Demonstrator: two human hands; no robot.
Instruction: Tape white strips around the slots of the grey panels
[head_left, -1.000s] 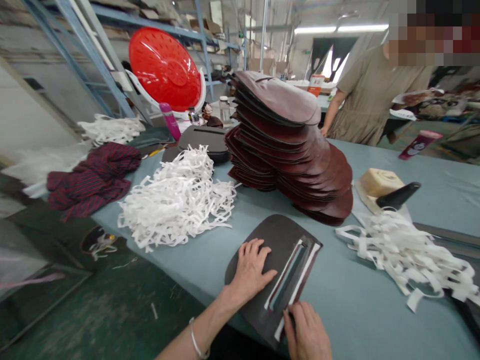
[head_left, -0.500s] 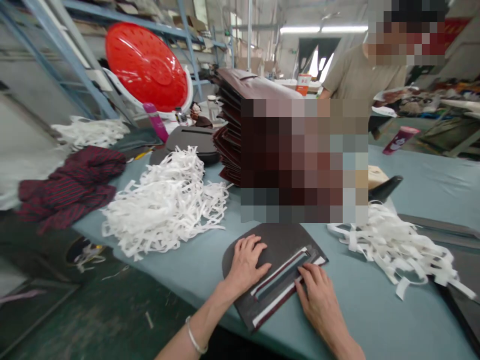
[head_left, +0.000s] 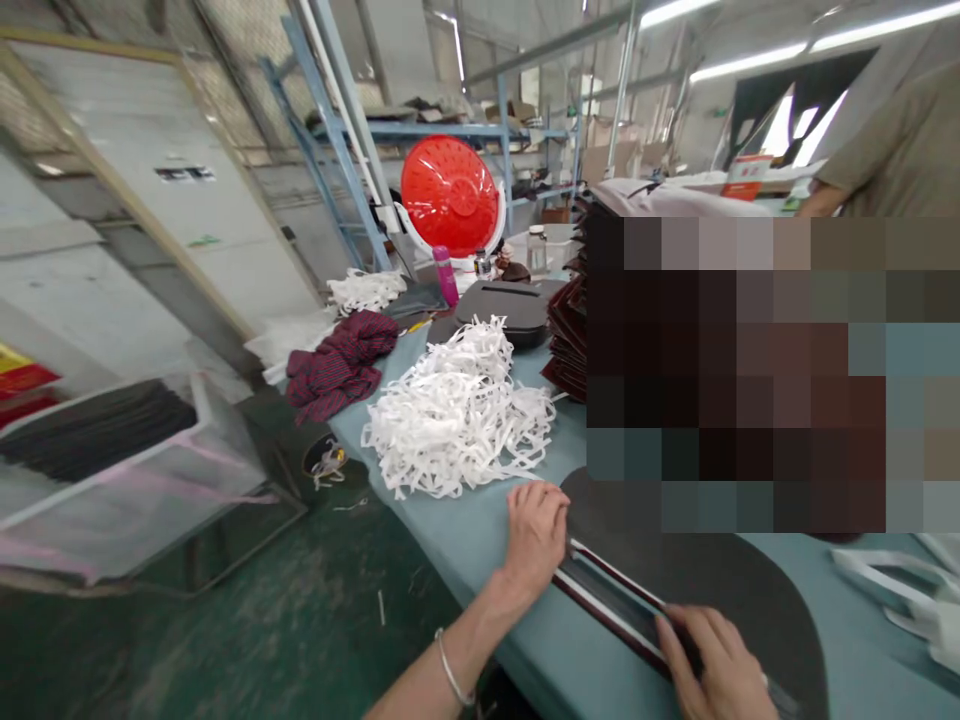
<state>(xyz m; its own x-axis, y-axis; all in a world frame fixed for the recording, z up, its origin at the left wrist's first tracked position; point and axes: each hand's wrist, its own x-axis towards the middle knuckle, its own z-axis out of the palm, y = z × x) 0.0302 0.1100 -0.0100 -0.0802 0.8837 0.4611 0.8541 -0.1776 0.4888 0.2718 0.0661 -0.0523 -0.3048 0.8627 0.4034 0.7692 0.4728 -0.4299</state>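
A dark grey panel (head_left: pixel 735 580) with a rounded edge lies on the teal table near me. A long slot in it, edged with white tape and dark red strips, runs from upper left to lower right. My left hand (head_left: pixel 536 535) is closed at the panel's left end, its fingers bent over the edge near the slot's end. At the slot's lower right part, my right hand (head_left: pixel 712 660) pinches the edging between thumb and fingers. The fingertips of that hand are partly hidden.
A heap of white strips (head_left: pixel 461 420) lies beyond my left hand. Behind the panel stands a stack of dark brown pieces (head_left: pixel 568 340), partly blurred. A red lid (head_left: pixel 450 195), a striped cloth (head_left: pixel 341 365) and a crate (head_left: pixel 135 480) are farther left. Another person (head_left: pixel 900 140) stands at the right.
The view has swung left. The panel has been turned, so its slot now slants the other way. My left hand has gone from lying on the panel to grasping its edge.
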